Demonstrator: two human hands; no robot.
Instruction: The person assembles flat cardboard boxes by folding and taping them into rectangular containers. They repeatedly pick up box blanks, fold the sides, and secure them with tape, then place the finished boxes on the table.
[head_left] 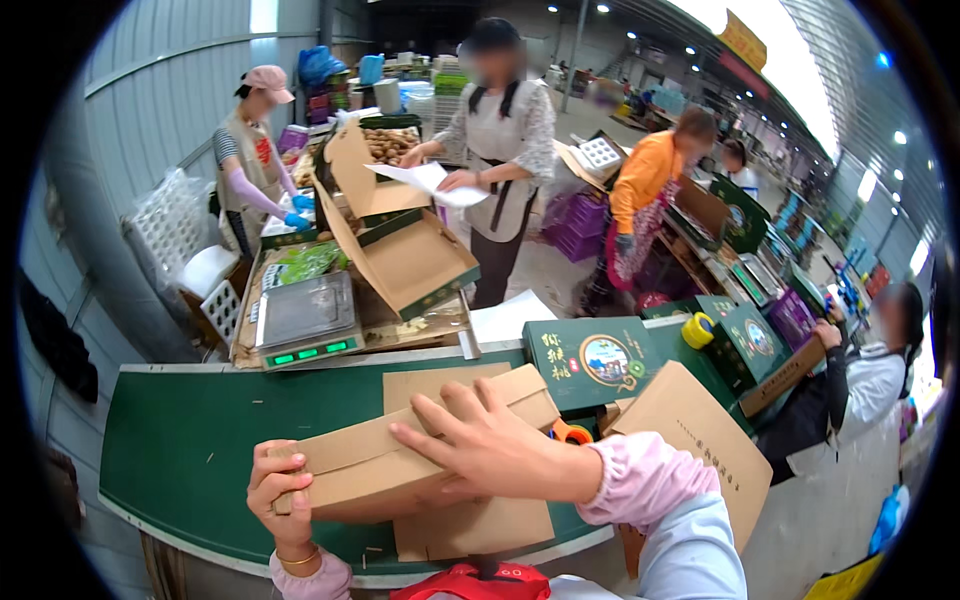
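A closed brown cardboard box point(370, 465) is tilted on its edge above the green conveyor belt point(190, 430). My left hand point(280, 490) grips its left end, fingers wrapped round the corner. Across its long upper side lies my right hand point(490, 440), fingers spread and stretched out, touching the seam between the flaps. Beneath the box a flat brown cardboard sheet point(475, 530) rests on the belt. An orange tape roll point(572, 432) sits just beyond my right wrist, partly hidden.
A green printed carton point(545, 370) and a brown carton point(705, 440) stand to the right, near yellow tape point(698, 330). Across the belt are a scale point(308, 315) and an open carton point(415, 265). Several people work nearby; one holds white paper point(430, 182).
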